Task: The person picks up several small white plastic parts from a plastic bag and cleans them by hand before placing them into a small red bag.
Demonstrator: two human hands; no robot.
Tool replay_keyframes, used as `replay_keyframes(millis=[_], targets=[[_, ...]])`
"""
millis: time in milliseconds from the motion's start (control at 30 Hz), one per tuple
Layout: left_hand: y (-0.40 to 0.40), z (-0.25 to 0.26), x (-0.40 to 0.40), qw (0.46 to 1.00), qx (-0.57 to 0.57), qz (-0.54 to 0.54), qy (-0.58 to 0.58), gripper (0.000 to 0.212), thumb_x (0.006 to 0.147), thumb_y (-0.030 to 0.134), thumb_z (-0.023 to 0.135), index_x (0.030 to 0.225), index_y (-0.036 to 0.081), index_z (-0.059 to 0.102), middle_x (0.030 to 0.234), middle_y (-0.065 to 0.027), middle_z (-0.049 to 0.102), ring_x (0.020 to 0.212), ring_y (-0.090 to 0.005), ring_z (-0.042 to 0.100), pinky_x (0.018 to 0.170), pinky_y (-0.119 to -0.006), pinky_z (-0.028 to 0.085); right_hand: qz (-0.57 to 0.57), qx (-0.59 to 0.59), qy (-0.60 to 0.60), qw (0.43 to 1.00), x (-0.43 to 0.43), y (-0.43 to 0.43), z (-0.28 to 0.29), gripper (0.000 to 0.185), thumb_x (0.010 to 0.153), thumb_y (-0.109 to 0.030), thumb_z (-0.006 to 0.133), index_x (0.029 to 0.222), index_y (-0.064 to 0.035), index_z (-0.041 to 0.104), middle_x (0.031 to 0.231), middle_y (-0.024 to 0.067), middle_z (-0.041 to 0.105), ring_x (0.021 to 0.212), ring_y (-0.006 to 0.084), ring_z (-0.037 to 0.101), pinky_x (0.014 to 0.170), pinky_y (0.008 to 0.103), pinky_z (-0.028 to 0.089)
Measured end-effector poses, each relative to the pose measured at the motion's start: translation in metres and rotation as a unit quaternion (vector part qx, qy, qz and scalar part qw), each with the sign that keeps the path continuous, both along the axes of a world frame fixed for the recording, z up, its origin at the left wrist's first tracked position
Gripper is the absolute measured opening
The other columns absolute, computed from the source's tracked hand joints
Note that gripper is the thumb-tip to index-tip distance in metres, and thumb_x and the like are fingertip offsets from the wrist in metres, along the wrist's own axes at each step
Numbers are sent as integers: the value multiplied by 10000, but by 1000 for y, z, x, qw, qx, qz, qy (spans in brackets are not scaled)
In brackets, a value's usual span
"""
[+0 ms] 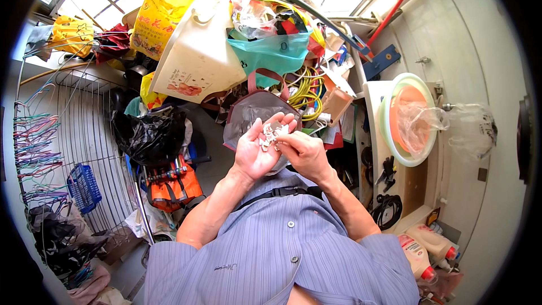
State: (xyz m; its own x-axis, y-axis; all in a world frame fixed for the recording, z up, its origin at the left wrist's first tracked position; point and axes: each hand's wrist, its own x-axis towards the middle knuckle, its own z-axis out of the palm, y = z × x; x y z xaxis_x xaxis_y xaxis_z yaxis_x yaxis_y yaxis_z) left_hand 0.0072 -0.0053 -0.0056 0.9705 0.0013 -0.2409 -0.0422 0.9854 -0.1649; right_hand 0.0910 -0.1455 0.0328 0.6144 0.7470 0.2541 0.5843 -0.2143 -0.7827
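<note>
My left hand (253, 154) is turned palm up, with several small white and grey pieces (271, 135) lying in it. They look like scraps or small fittings, too small to name surely. The fingers of my right hand (305, 152) are bent together and touch the right side of this pile. Whether a piece is pinched between them is hidden. Just beyond and below my hands is a grey see-through bag (243, 120) with dark red trim and handles.
Ahead stand a cream plastic bin (207, 57), a teal plastic bag (271, 53) and a coiled yellow cable (311, 97). On the left are a black plastic bag (148, 135), an orange bag (175, 188) and wire hangers (38, 152). Plastic basins (431, 144) stand right.
</note>
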Motion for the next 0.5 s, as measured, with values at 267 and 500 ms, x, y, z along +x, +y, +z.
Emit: replay_keyframes(millis=[267, 500], targets=[[-2, 2, -3, 1000, 10, -1, 3, 527, 1072, 336, 369, 1418, -55, 443, 1504, -247, 428, 1432, -374, 368, 1204, -477, 301, 1, 7, 17, 1000, -2, -3, -4, 194, 829, -73, 744, 1021, -68, 713, 826, 130, 681, 721, 289, 686, 620, 352, 546], [-3, 1, -4, 1000, -12, -1, -9, 499, 1072, 312, 383, 1399, -57, 459, 1480, -244, 455, 1418, -375, 390, 1189, -481, 331, -55, 97, 214, 970, -16, -5, -20, 105, 906, -95, 712, 967, -17, 678, 724, 33, 633, 613, 138, 600, 516, 290, 463]])
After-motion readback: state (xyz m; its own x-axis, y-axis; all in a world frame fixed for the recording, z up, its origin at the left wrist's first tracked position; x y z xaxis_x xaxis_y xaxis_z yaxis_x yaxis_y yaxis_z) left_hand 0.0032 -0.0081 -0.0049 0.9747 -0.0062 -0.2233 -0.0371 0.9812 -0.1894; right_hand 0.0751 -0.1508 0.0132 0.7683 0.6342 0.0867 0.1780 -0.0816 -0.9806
